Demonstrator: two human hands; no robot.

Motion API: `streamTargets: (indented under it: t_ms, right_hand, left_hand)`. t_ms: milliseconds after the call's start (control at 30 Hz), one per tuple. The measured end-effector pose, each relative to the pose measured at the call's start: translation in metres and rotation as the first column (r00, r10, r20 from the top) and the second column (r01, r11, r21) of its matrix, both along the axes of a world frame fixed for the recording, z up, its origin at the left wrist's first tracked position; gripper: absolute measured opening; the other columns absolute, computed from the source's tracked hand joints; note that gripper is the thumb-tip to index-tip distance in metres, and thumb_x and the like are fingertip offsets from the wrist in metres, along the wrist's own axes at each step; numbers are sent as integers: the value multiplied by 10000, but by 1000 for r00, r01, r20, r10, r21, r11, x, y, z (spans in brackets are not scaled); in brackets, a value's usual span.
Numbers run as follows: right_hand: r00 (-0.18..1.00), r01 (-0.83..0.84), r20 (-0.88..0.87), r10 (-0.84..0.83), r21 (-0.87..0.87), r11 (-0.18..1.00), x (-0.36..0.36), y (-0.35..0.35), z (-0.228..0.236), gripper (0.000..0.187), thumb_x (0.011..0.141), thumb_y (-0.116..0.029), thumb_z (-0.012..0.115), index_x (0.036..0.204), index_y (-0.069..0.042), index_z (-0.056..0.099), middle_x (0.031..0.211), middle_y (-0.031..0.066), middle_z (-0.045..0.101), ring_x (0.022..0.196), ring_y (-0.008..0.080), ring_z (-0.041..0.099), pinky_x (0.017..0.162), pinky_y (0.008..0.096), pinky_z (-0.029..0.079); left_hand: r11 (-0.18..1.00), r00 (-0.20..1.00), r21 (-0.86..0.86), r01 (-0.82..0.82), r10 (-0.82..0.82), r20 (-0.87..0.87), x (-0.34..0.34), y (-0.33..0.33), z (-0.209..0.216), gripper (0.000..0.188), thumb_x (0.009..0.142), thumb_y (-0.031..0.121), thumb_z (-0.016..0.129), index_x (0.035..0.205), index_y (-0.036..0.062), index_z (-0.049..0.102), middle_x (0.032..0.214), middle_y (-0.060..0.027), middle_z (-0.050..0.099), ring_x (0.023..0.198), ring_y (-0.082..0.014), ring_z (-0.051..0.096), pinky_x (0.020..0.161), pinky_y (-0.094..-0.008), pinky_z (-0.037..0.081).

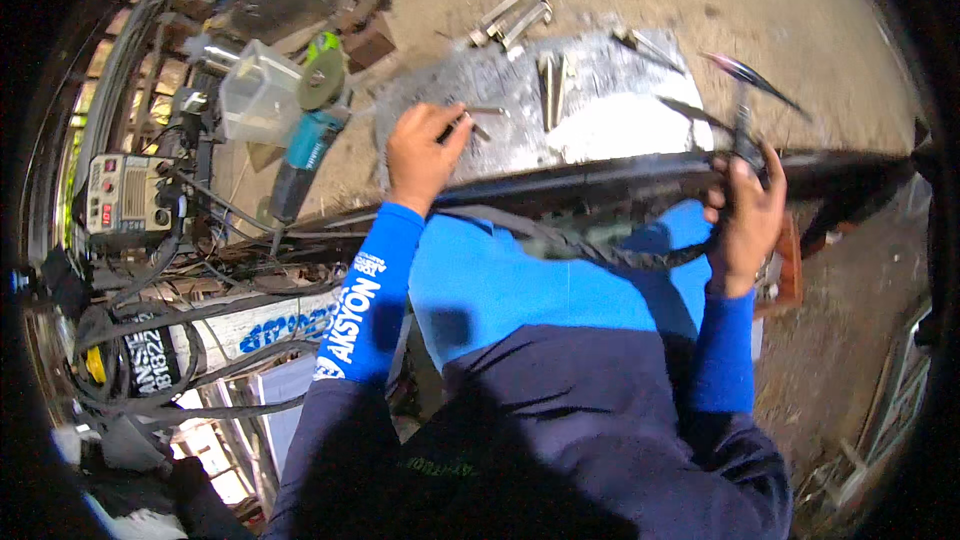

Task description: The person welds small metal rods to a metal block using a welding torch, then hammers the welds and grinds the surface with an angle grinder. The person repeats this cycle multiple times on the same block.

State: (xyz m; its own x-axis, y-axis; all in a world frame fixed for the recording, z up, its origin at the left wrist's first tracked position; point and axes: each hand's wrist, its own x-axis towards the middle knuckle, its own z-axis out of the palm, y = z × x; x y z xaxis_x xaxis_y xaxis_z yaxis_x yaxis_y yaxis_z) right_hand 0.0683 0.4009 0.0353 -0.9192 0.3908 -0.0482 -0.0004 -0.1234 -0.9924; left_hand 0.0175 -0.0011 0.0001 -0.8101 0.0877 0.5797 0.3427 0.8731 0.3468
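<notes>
My left hand [425,155] is over the left part of a grey metal sheet [610,135]. Its thumb and fingers pinch a small metal piece [487,111] with two thin prongs. My right hand [745,215] is wrapped round the black handle of what looks like a welding electrode holder [745,145], raised at the bench edge. Beyond its head is a thin dark rod [765,80] with a pinkish end, blurred. From below this hand a black cable [570,240] runs left across my lap. A narrow V-shaped metal piece [549,95] lies on the sheet between my hands.
More metal pieces [515,20] lie at the sheet's far edge, another [645,48] at its far right. Left are a teal angle grinder [312,140], a clear plastic container [262,100] and a machine with knobs and a red display [130,195]. Tangled cables [120,340] hang at lower left.
</notes>
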Motion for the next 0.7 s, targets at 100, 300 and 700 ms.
streamTargets:
  t_ms: [100,300,700]
  right_hand:
    - [981,-96,-193,-35,-626,774,-9,90,-38,372,1110,-288,589,1270,46,634,958,59,655,721,89,524,606,191,450]
    - [958,283,187,-216,-516,809,72,124,-60,342,1103,-338,589,1322,-86,662,1206,43,736,1032,177,695,824,324,560]
    - [617,164,760,-204,129,978,205,140,-122,607,1000,-636,626,1002,-47,775,795,126,742,757,267,730,694,406,574]
  left_hand:
    - [983,999,186,-4,-4,41,-12,14,-1,327,821,243,886,1090,73,813,910,-119,703,882,-333,681,804,-423,550]
    - [996,1000,82,-15,15,5,-5,7,4,399,803,268,890,1151,91,811,916,-107,680,889,-334,660,795,-438,548]
    - [1000,993,10,10,-11,115,6,10,13,366,942,232,758,1275,83,756,1008,-118,608,1009,-338,608,865,-451,529]
